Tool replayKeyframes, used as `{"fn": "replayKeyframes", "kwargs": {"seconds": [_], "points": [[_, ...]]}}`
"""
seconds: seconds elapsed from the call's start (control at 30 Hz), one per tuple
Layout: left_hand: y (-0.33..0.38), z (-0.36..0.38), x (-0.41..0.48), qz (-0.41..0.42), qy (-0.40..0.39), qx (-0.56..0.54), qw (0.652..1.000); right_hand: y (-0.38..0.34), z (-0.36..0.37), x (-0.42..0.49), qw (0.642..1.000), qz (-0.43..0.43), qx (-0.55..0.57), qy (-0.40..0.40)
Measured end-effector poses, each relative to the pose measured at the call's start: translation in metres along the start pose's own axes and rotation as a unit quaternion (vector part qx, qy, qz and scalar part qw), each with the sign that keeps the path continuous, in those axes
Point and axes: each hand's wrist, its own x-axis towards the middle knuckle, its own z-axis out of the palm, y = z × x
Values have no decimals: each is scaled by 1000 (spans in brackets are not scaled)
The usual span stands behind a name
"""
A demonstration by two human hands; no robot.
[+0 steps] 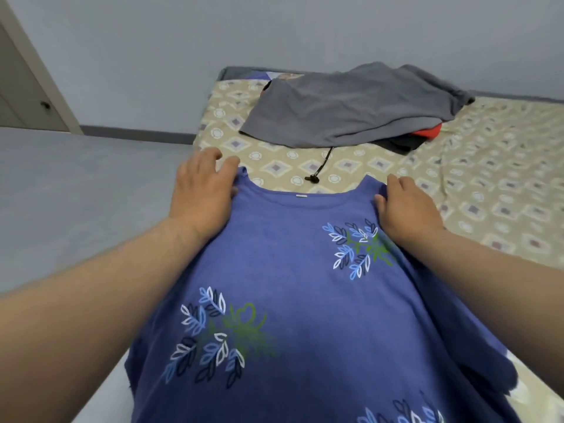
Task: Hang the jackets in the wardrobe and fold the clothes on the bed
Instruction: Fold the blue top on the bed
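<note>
Blue-grey wall fills the top of the frame, with a pale door at the upper left and grey floor below it on the left. Across the middle and right lies the bed under a beige sheet printed with diamonds and rings. A blue shirt with leaf prints is spread from the bottom of the frame up to the centre, its neckline toward the wall. The left hand lies over the shirt's shoulder at centre left, fingers fairly straight and reaching past the fabric's edge, thumb against the cloth; whether it grips I cannot tell. The right hand holds the other shoulder at centre right, fingers curled and thumb pressed on the fabric. Higher up, a crumpled grey garment covers a red cloth, and a black cord trails from it toward the neckline
</note>
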Motion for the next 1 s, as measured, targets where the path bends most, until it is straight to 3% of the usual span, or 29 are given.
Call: {"fn": "replayKeyframes", "kwargs": {"seconds": [0.07,0.13,0.23,0.33,0.53,0.77,0.83,0.9,1.0], "points": [[31,-16,-40,49,-44,-62,996,-13,-16,-42,998,-62,24,1],[64,-25,-96,36,-151,-110,982,-27,-29,-102,989,-129,56,-34],[96,-35,-178,14,-241,-65,968,-36,-31,-190,982,-165,58,-72],[115,-64,-230,2,-251,-36,967,-28,-24,-249,979,-152,33,-129],[136,-96,-297,-17,-266,-7,964,5,-25,-315,984,-104,36,-139],[132,-133,-369,-69,-283,-46,956,54,-68,-391,974,-97,129,-160],[124,-148,-391,-115,-247,-74,959,63,-80,-407,973,-85,155,-148],[114,-156,-411,-212,-194,-100,953,72,-87,-425,974,-61,175,-129],[101,-171,-431,-430,-190,-175,865,82,-90,-453,972,3,221,-75]]}}
